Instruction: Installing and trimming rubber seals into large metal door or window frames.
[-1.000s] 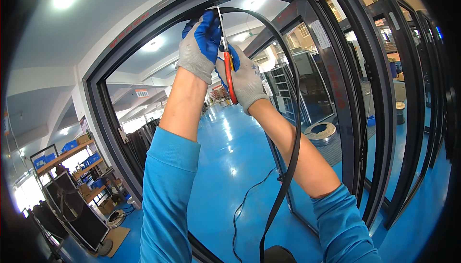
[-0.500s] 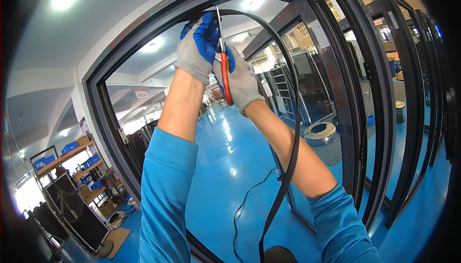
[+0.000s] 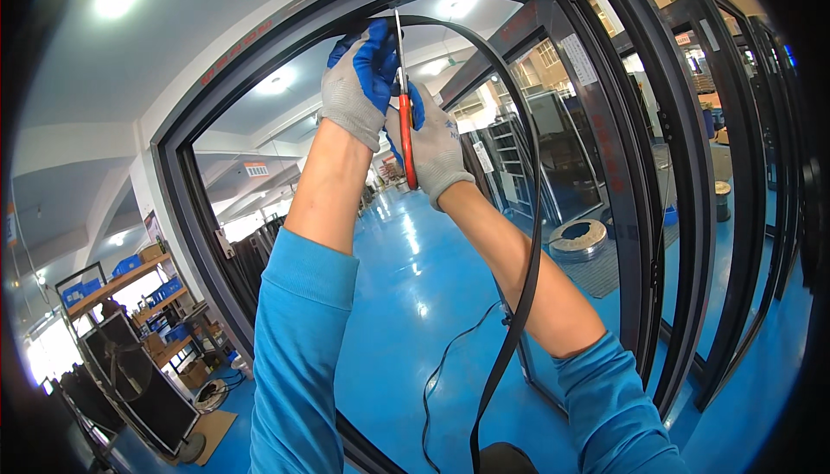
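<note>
A: Where is the black rubber strip (image 3: 529, 214)?

B: Its upper end sits against the top bar of the dark metal frame (image 3: 259, 50), right at the gloved fingers. From there it curves over to the person's right and hangs down past the right forearm, running out of the picture at the bottom edge.

A: And the hands?

B: The left hand (image 3: 359, 85), in a grey and blue glove, is raised to the top bar, its fingers curled closed around the strip's end there. The right hand (image 3: 432, 150), gloved the same way, is just below and touching it, wrapped tight around the red handle of the scissors (image 3: 404, 102). The metal blades point straight up toward the strip's end; whether they are open I cannot tell.

A: What lies around them?

B: Both sleeves are bright blue, pushed back from bare forearms. More dark frames (image 3: 735, 171) stand to the right. Beyond is a glossy blue floor (image 3: 406, 301), a thin black cable (image 3: 445, 361) trailing on it, and a round coil (image 3: 577, 239) further back. Shelves with blue bins (image 3: 125, 279) are at lower left.
</note>
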`<state>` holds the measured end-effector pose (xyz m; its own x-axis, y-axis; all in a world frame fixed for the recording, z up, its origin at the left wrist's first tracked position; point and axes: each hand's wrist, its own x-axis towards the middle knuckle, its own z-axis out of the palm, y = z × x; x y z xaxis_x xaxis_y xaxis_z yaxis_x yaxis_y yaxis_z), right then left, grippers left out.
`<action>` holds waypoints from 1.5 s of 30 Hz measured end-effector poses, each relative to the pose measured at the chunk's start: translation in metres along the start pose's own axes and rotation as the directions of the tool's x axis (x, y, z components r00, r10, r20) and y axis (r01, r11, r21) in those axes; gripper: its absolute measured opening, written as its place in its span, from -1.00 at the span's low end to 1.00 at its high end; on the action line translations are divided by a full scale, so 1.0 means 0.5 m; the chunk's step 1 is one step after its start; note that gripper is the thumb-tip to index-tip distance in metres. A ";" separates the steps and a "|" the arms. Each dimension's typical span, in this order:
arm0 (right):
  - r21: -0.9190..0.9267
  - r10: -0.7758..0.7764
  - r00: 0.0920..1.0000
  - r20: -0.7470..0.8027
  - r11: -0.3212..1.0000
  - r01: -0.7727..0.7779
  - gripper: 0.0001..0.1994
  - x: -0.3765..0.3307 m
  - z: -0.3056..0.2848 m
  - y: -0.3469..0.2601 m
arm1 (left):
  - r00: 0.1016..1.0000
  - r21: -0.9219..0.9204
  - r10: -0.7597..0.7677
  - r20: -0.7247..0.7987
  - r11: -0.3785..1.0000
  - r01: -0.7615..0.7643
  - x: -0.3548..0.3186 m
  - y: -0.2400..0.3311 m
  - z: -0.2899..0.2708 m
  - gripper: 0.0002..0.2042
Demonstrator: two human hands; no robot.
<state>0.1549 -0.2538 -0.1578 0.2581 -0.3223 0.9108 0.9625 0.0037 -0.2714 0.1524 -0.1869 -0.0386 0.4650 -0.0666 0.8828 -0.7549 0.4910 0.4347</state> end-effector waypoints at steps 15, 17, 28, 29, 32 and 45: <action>0.008 0.010 0.999 -0.051 1.000 -0.010 -0.76 0.001 0.015 0.001 | 1.000 0.004 -0.001 0.005 1.000 0.001 0.004 0.004 -0.001 -0.80; 0.047 -0.020 0.996 -0.088 0.999 0.025 -0.77 0.001 0.017 0.000 | 1.000 0.004 -0.015 0.008 1.000 0.015 0.005 0.006 0.001 -0.80; 0.116 0.032 0.999 -0.009 0.993 -0.031 -0.71 -0.002 0.005 -0.005 | 0.999 0.046 -0.040 -0.004 0.998 0.040 0.008 0.006 0.003 -0.84; 0.124 0.040 0.999 0.004 0.991 -0.040 -0.71 -0.002 0.004 -0.004 | 0.999 0.059 -0.037 0.002 0.998 0.037 0.008 0.005 0.003 -0.85; 0.100 0.041 0.999 -0.015 0.994 -0.039 -0.72 -0.004 0.003 -0.006 | 0.999 0.013 -0.041 0.019 0.999 0.040 0.012 0.003 -0.001 -0.84; 0.089 -0.101 0.981 -0.167 0.989 0.117 -0.80 0.005 0.018 0.022 | 0.999 -0.019 -0.018 0.044 1.000 0.019 0.008 0.001 0.000 -0.84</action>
<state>0.1671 -0.2459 -0.1557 0.1418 -0.4749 0.8685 0.9897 0.0501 -0.1342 0.1536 -0.1868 -0.0349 0.4578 -0.1134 0.8818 -0.7374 0.5057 0.4478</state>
